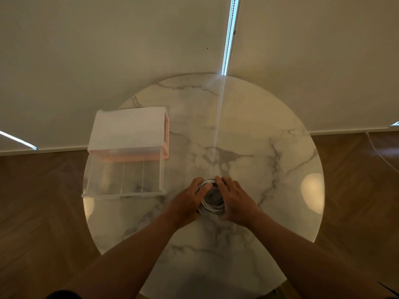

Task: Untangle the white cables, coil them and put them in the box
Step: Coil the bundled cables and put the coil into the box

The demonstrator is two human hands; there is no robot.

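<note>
A coil of white cable (210, 209) lies on the round marble table (259, 147), wound into a ring with a dark open centre. My left hand (187, 201) cups its left side, thumb over the top rim. Against the right side presses my right hand (235, 199), its fingers curled over the far edge of the ring. Both hands grip the coil between them. The box (124, 180) stands to the left: a clear drawer pulled out of a pink housing with a white top (129, 128). I see nothing inside the drawer.
The table's rim runs close behind the box on the left. Wooden floor surrounds the table, and pale blinds hang behind it. A bright reflection spot sits near the table's right edge (312, 194).
</note>
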